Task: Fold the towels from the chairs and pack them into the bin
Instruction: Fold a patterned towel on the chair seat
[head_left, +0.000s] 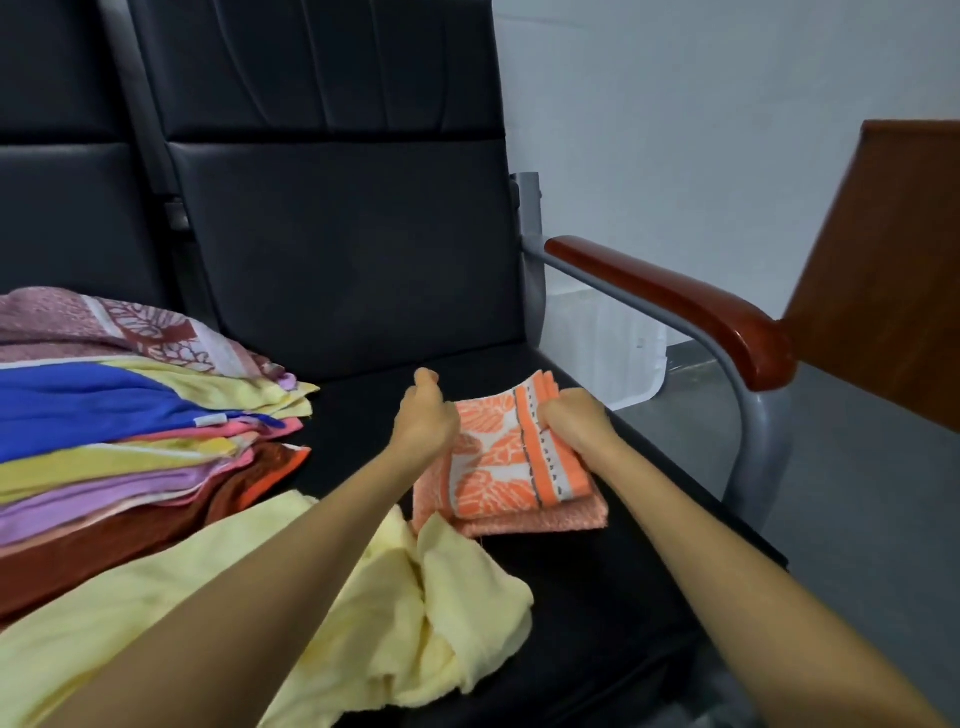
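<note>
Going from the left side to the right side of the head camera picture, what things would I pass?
Stack of colourful towels → left hand → orange patterned towel → right hand → reddish-brown armrest → brown wooden board.

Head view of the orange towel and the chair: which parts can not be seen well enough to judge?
- White container, head view: chair seat and armrest hide most of it; its inside is unseen.
- Left hand, head view: fingers turned away, so its grip on the orange towel is unclear.
- Towel pile, head view: cut off by the left edge.
- Yellow towel, head view: the left forearm covers part.
</note>
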